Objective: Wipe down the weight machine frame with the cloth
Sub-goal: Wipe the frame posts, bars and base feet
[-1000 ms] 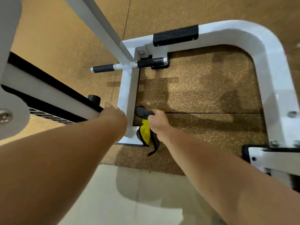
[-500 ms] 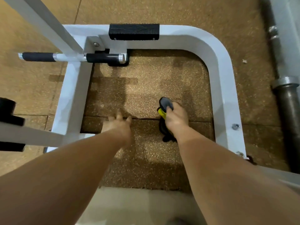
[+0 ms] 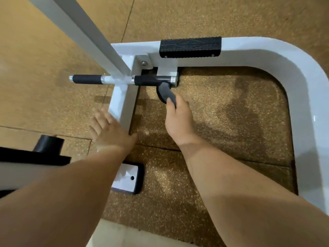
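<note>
While the left hand [image 3: 110,132] lies on the white frame [image 3: 121,102], fingers apart, the right hand [image 3: 178,120] clamps its fingers on the grey cloth [image 3: 166,92] against the black handle [image 3: 151,80].

Warm, yellowish indoor light falls evenly from above, bright enough to show the grain of the speckled floor mat [image 3: 222,125]. Soft, overlapping shadows lie across the mat inside the white frame [image 3: 302,82], whose glossy paint carries small glare spots on its right-hand rail. The left hand [image 3: 108,132] is smeared by motion blur at the fingers; the right hand [image 3: 178,122] and its grey cloth [image 3: 166,93] are sharper. Wide-angle distortion bows the frame and swells both forearms at the lower edge.
</note>
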